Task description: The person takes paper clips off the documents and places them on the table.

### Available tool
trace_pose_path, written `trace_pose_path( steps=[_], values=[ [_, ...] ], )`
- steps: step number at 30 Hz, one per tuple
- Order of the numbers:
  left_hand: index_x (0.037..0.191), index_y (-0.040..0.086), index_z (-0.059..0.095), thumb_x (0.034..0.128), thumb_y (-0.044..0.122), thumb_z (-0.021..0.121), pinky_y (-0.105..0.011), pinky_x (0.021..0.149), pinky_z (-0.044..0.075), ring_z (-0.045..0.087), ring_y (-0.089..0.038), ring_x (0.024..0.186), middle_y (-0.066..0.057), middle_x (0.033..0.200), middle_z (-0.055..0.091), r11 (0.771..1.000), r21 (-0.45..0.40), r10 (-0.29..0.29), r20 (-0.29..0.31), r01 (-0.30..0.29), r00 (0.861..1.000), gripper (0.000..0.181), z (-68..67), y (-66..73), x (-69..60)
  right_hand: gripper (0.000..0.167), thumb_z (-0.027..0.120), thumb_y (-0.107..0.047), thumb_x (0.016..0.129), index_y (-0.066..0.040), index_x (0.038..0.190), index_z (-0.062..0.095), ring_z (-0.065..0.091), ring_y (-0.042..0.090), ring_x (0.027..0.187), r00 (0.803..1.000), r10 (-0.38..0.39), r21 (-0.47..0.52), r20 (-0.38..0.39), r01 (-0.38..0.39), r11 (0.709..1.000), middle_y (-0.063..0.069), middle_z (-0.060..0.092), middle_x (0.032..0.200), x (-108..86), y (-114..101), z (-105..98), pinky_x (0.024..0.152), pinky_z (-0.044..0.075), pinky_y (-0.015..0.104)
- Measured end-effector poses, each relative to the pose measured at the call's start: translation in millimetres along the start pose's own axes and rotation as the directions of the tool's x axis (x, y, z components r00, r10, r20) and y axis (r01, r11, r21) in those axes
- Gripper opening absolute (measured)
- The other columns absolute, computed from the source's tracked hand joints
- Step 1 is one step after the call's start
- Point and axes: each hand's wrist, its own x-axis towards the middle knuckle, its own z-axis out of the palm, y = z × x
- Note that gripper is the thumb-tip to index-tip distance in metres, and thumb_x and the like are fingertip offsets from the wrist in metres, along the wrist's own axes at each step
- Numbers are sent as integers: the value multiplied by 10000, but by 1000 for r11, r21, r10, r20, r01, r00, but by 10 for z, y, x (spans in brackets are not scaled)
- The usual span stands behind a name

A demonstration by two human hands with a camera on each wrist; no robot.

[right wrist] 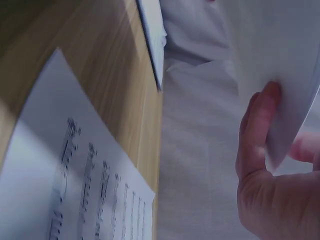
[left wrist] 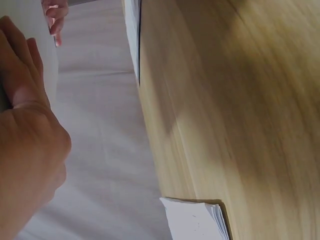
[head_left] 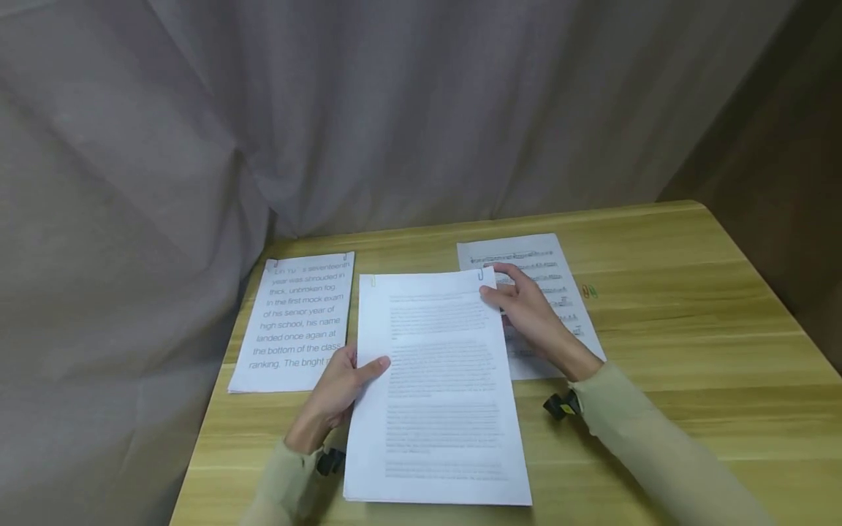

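Held up above the table is a stack of printed paper sheets (head_left: 447, 387), with a yellowish paper clip (head_left: 373, 280) at its top left corner and a dark paper clip (head_left: 481, 274) at its top right. My left hand (head_left: 345, 383) grips the stack's left edge, thumb on the front and fingers behind. At the top right corner my right hand (head_left: 533, 310) pinches the sheets beside the dark clip. The right wrist view shows the right hand's fingers (right wrist: 257, 130) against the back of the paper.
A large-print stack (head_left: 296, 321) with clips at both top corners lies on the left. Sheet music (head_left: 566, 292) lies behind the right hand. Red (head_left: 585, 291) and green paper clips (head_left: 593, 291) sit beside it on the wooden table (head_left: 691, 329). A grey curtain (head_left: 421, 109) hangs behind.
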Motion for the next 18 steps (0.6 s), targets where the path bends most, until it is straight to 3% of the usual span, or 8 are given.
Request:
trace_pose_path(
  steps=[3, 7, 12, 18],
  values=[
    [1418, -73, 584, 1095, 139, 625, -402, 753, 700, 848, -212, 896, -155, 1174, 833, 1000, 11, -14, 15, 14, 1000, 389, 23, -15, -7, 567, 587, -213, 1126, -12, 1627, 411, 778, 97, 849, 1000, -9, -26, -30, 8, 1000, 312, 717, 1348, 42, 19, -21, 749, 637, 259],
    [1378, -71, 621, 1082, 135, 646, -405, 737, 699, 847, -224, 871, -190, 1159, 829, 999, 44, -32, -9, 32, 999, 362, 59, -26, -14, 512, 624, -209, 1109, 50, 1540, 528, 749, 67, 859, 995, -17, -92, -101, 8, 996, 292, 721, 1322, 84, 77, -47, 764, 618, 207],
    [1364, -85, 628, 1068, 128, 667, -389, 722, 698, 843, -217, 847, -226, 1152, 819, 996, 85, -31, -23, 33, 999, 367, 73, -30, -30, 390, 677, -213, 1079, 2, 1405, 666, 686, 86, 826, 987, -27, -153, -158, 3, 988, 116, 720, 1125, 115, 114, -59, 707, 571, 215],
    [1373, -99, 625, 1065, 128, 676, -381, 713, 697, 843, -218, 845, -254, 1165, 810, 993, 117, -18, -19, 20, 1000, 386, 68, -44, -42, 299, 699, -179, 1057, -37, 1319, 725, 619, 82, 743, 991, -36, -201, -132, 9, 980, 42, 683, 954, 141, 145, -100, 628, 498, 226]
  ],
)
